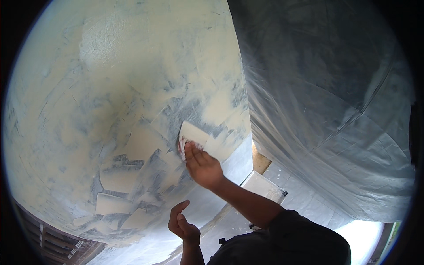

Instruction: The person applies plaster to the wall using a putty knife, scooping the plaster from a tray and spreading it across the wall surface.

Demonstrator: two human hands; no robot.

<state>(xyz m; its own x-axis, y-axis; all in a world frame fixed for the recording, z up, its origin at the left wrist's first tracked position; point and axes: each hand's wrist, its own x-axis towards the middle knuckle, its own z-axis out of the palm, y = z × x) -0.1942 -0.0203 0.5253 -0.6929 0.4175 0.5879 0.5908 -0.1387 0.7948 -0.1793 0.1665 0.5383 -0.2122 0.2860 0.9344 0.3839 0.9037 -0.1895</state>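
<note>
My right hand (203, 167) grips a flat putty spreader (194, 134), cream-smeared with reddish patches near the fingers. Its blade lies against a grey wall (176, 115) thinly coated in cream filler. Around the blade the coat (117, 179) is patchy, with angular strokes and bare grey showing between them. Lower down, my left hand (183, 223) is raised in front of the wall's lower part, fingers curved and thumb apart. Nothing shows in it, though its palm is partly hidden.
Translucent plastic sheeting (327, 119) hangs along the right, beside the wall's edge. Below my right forearm is a pale, flat-topped board or platform (265, 187) with dark fittings. Dark slatted woodwork (53, 240) lies at the lower left.
</note>
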